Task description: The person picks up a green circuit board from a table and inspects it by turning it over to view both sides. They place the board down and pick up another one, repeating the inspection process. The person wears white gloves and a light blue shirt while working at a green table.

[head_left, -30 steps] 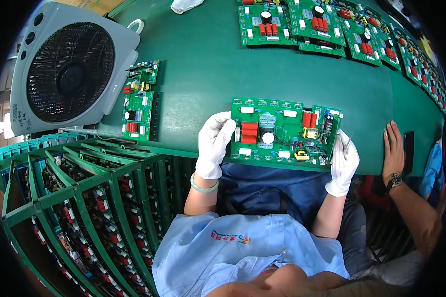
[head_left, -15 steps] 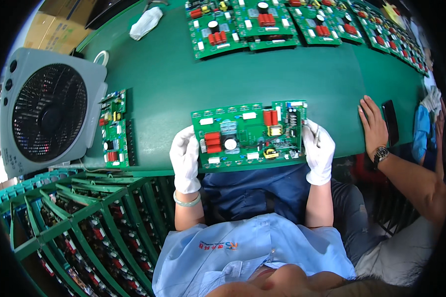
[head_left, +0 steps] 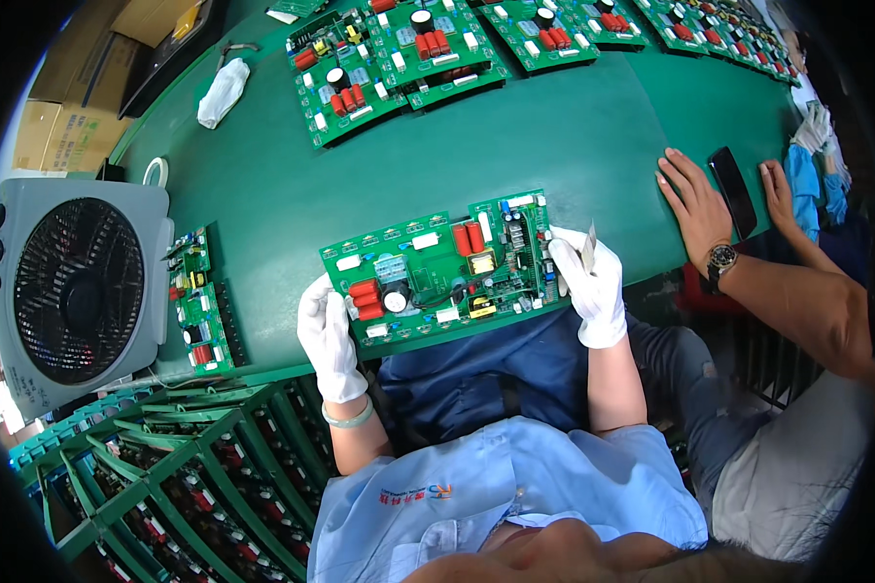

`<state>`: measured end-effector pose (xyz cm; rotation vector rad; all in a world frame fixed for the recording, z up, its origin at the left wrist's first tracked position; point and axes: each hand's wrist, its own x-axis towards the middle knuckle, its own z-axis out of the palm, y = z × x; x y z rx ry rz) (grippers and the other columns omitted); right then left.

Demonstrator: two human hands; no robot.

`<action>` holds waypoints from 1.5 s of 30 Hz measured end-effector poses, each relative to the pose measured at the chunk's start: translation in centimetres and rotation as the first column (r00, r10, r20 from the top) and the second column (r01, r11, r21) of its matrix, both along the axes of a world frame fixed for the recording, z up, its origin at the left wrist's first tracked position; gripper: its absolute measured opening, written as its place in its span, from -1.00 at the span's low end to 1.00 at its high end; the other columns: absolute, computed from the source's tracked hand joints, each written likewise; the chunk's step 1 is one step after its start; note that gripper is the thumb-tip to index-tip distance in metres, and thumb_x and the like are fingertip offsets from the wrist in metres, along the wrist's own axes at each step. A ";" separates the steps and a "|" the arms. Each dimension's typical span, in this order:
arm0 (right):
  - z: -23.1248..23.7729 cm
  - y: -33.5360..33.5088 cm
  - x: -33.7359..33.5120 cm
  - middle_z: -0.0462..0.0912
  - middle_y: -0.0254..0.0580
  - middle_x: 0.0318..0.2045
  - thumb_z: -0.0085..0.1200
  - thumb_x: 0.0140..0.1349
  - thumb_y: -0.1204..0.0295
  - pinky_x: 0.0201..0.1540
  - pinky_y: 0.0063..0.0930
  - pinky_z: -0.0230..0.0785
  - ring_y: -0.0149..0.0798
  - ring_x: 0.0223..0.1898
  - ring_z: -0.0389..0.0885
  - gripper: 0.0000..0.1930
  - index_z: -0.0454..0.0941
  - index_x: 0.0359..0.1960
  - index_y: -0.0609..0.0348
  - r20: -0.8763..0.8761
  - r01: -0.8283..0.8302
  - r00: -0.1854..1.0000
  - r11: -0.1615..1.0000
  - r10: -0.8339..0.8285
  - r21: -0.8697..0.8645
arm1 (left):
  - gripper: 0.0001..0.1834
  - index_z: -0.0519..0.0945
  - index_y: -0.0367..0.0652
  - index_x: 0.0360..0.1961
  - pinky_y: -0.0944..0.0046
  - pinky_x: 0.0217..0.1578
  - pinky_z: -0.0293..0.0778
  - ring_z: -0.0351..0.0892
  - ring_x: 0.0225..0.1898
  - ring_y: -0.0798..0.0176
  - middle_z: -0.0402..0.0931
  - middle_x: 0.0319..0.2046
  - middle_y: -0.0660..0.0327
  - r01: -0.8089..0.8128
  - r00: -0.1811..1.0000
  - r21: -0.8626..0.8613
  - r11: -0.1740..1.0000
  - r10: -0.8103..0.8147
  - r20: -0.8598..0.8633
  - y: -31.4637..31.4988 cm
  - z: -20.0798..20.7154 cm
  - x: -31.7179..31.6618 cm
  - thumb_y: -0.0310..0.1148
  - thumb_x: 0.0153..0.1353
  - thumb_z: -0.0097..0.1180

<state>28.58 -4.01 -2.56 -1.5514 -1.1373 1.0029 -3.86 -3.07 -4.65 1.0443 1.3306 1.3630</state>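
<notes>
Circuit board [head_left: 433, 267] between gloved hands [head_left: 329, 340], fan [head_left: 80, 296] left, phone [head_left: 732, 192] right

Green worktable [head_left: 262, 185], green rack [head_left: 148, 480] alongside, bright light [head_left: 6, 400] far left.

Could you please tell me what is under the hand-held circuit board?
The green table and dark blue cloth show around the circuit board; whatever lies directly beneath it is covered.

Circuit board [head_left: 428, 274]: underside hidden. Thin pale piece [head_left: 589, 249] at right hand [head_left: 595, 291]: too small to identify. Top-row circuit boards [head_left: 420, 47] cut off by upper edge; green rack [head_left: 146, 478] by lower edge, slotted boards [head_left: 231, 453] inside partly hidden.
</notes>
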 end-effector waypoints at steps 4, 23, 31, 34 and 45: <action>0.0 -0.1 0.2 0.69 -0.18 -0.31 0.17 0.28 0.50 -0.26 -0.53 0.43 -0.45 -0.33 0.59 -0.79 0.66 -0.09 0.30 -0.048 -0.006 0.999 1.000 0.004 -0.026 | -0.76 0.50 -0.32 0.03 0.46 -0.32 0.41 0.45 -0.37 0.48 0.56 -0.26 0.22 -0.019 0.999 -0.007 1.000 0.019 0.028 0.2 -0.3 -0.1 -0.50 0.38 -0.02; -0.5 0.6 0.1 0.68 -0.01 -0.36 0.17 0.22 0.54 -0.32 -0.41 0.48 -0.19 -0.40 0.68 -0.79 0.64 -0.12 0.31 0.244 -0.061 0.969 0.985 0.020 0.161 | -0.69 0.49 -0.35 0.08 0.45 -0.19 0.42 0.47 -0.29 0.49 0.56 -0.23 0.26 0.011 0.999 -0.204 0.979 -0.004 0.035 1.3 1.9 0.4 -0.43 0.38 0.05; -0.7 0.6 0.1 0.69 -0.03 -0.32 0.17 0.24 0.51 -0.28 -0.41 0.49 -0.19 -0.36 0.69 -0.79 0.65 -0.11 0.29 0.208 -0.065 0.978 0.989 0.035 0.136 | -0.65 0.47 -0.38 0.09 0.45 -0.13 0.48 0.55 -0.20 0.46 0.60 -0.13 0.19 0.053 0.998 -0.237 0.970 -0.055 0.001 1.5 2.0 0.3 -0.37 0.38 0.08; -0.8 0.8 0.1 0.70 -0.03 -0.31 0.17 0.25 0.50 -0.26 -0.42 0.49 -0.21 -0.34 0.69 -0.79 0.65 -0.10 0.28 0.157 -0.059 0.987 0.985 0.033 0.160 | -0.63 0.46 -0.41 0.09 0.42 -0.08 0.49 0.59 -0.14 0.42 0.60 -0.10 0.16 0.091 0.995 -0.220 0.971 -0.098 -0.021 1.8 3.2 1.2 -0.36 0.39 0.08; -1.4 1.0 0.2 0.70 -0.01 -0.29 0.16 0.23 0.53 -0.23 -0.39 0.51 -0.13 -0.30 0.71 -0.80 0.64 -0.11 0.28 0.255 -0.082 0.967 0.975 0.027 0.205 | -0.57 0.43 -0.38 0.11 0.38 -0.07 0.52 0.61 -0.13 0.38 0.61 -0.10 0.13 0.095 0.993 -0.211 0.973 -0.107 -0.046 1.7 1.9 0.6 -0.28 0.37 0.11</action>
